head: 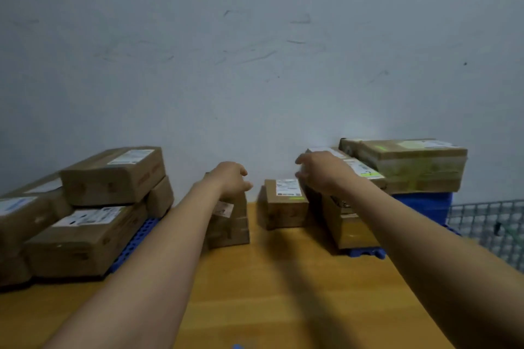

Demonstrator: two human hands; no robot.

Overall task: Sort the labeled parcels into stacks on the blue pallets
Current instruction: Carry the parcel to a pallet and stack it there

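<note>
Brown cardboard parcels with white labels stand in two groups. Several are stacked on the left blue pallet (141, 232), the topmost one (113, 176) lying across the others. On the right blue pallet (365, 252) more parcels are stacked, with a large one (411, 164) at the back. Two small parcels rest on the wooden table between them: one (229, 224) under my left hand (231, 178), one (286, 204) just left of my right hand (323, 171). My left hand is curled over its parcel's top. My right hand hovers, fingers apart, holding nothing.
A grey-white wall rises directly behind the parcels. A wire mesh panel (487, 229) stands at the far right beside a blue block (425, 207) under the big parcel. The wooden table (269, 292) stretches toward me between my forearms.
</note>
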